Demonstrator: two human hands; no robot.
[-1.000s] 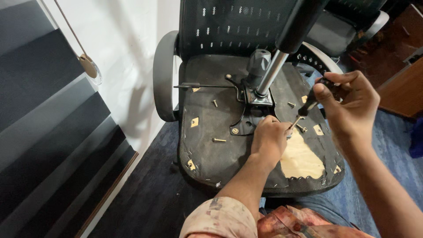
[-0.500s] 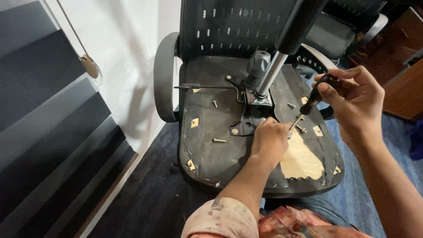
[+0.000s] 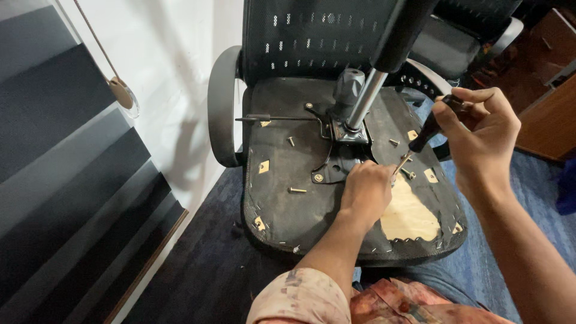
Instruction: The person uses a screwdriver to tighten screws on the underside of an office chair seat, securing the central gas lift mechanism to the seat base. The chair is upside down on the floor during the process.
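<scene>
Gripping a black-handled screwdriver (image 3: pixel 427 132) near the top of its handle, the right hand (image 3: pixel 480 135) slants the tool down toward the metal mounting plate (image 3: pixel 336 162) bolted around the gas-lift column (image 3: pixel 363 105) on the underside of an upturned office chair seat (image 3: pixel 288 210). Just right of that plate, the left hand (image 3: pixel 366 192) is curled shut over the spot where the screwdriver tip lands, probably pinching a screw, though the knuckles cover it and I cannot tell what it holds. From here the tip could slip off the screw head, since the shaft comes in at a slant and not straight on; a slip would jab the left fingers or gouge the bare plywood patch (image 3: pixel 408 216) just right of the plate. Loose bolts (image 3: pixel 297 190) lying left of the plate could roll off the tilted seat onto the dark carpet (image 3: pixel 198 270) and be hard to find. Beyond the column, the chair's base is cut off by the top edge, and the screwdriver's tip type is too small to make out.
</scene>
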